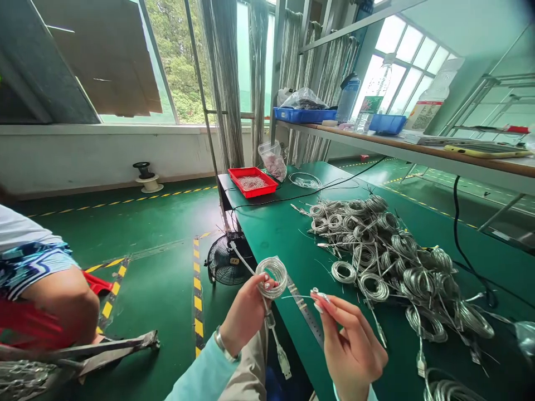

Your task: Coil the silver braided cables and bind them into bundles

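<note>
My left hand (246,312) is closed around a coiled, clear-jacketed USB cable (283,274), held above the table's front edge. From the coil the USB plug (285,365) hangs down, while the cable's other end sticks up to the left. To the right of the coil, my right hand (353,331) pinches a thin pale strand (296,297) between thumb and fingertips. Its free end points toward the coil, apart from it. Whether the strand is wire or plastic I cannot tell. A large heap of similar coiled cables (365,250) lies beyond my right hand.
A steel ruler (307,317) runs along the front edge of the green table (276,234). At its far end are a red tray (253,192) of thin strands and a plastic bag (273,161). A black fan (229,259) stands below; another person's knee (62,295) is at left.
</note>
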The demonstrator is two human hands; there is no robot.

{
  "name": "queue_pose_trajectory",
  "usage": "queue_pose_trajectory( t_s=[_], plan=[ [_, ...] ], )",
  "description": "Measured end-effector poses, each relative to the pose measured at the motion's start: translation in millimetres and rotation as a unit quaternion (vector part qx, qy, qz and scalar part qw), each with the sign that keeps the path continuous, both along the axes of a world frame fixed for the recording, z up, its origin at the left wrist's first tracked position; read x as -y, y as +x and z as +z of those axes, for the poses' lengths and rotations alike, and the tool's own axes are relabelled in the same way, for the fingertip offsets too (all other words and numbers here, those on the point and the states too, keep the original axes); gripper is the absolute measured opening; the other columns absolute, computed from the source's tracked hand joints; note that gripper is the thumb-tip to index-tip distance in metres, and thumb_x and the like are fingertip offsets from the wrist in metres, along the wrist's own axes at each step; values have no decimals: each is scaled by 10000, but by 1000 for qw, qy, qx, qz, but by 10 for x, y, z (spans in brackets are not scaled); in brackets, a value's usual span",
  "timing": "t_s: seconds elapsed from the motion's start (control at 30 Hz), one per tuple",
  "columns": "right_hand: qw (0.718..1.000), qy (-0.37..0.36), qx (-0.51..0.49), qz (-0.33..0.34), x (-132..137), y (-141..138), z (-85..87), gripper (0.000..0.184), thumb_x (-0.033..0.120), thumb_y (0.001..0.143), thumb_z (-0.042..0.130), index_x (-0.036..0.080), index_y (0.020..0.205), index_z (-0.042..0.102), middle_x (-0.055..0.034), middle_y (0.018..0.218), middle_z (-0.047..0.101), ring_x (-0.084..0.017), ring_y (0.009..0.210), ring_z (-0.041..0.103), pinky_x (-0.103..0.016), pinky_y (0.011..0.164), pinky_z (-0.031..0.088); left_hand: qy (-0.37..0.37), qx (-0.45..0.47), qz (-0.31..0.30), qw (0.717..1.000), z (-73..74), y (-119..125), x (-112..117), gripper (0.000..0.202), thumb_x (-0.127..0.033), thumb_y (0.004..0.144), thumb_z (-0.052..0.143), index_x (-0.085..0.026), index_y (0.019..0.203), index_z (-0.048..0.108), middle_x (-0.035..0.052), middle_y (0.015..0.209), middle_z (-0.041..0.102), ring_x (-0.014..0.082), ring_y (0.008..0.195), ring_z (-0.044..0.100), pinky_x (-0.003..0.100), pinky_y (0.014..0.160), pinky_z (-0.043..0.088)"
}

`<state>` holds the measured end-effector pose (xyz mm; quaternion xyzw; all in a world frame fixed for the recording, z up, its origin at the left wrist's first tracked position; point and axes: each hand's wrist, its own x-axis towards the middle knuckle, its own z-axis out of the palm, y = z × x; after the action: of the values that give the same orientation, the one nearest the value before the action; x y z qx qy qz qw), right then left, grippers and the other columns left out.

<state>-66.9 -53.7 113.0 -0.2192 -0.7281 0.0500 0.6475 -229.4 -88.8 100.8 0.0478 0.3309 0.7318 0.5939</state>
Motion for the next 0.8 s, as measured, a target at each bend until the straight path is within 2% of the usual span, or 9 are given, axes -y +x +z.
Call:
queue_pose_trajectory(
  t_s=[0.17, 0.33, 0.5, 0.67, 0.8],
  plan=[
    [999, -30, -30, 17, -212, -86, 35, 186, 29, 802, 654, 177, 914, 644, -37, 875, 695, -138, 758, 685, -230, 631, 599, 33, -87, -6, 996, -23, 68, -25, 260, -334, 698, 790, -110, 768, 678, 57, 783, 664, 138, 785, 583, 234, 762, 468],
    [1000, 2, -7, 0, -389, -168, 104, 187, 48, 810, 655, 194, 926, 642, -26, 859, 699, -128, 764, 681, -231, 695, 585, 37, -94, -4, 995, 19, 110, -57, 307, -363, 664, 815, -124, 823, 705, 72, 878, 699, 163, 896, 599, 253, 855, 458],
    [999, -25, 20, 37, -449, -295, 100, 134, 80, 844, 619, 196, 905, 644, -29, 847, 694, -127, 774, 674, -227, 681, 573, 48, -87, -11, 995, 59, 130, -99, 325, -362, 655, 821, -127, 853, 716, 56, 885, 697, 143, 859, 597, 224, 782, 479],
    [983, -166, -2, 80, -486, -396, 57, 81, 202, 882, 589, 184, 861, 665, -40, 833, 701, -138, 727, 664, -234, 609, 546, 58, -68, -18, 996, 95, 123, -105, 267, -325, 688, 802, -124, 840, 713, 47, 867, 681, 135, 833, 593, 222, 751, 494],
    [936, -341, -19, 82, -580, -428, 44, 211, 370, 856, 609, 183, 897, 697, -46, 824, 713, -161, 697, 649, -264, 599, 506, 56, -64, -22, 996, 106, 112, -115, 277, -316, 696, 797, -108, 854, 706, 66, 889, 680, 146, 834, 598, 230, 730, 509]
  ],
)
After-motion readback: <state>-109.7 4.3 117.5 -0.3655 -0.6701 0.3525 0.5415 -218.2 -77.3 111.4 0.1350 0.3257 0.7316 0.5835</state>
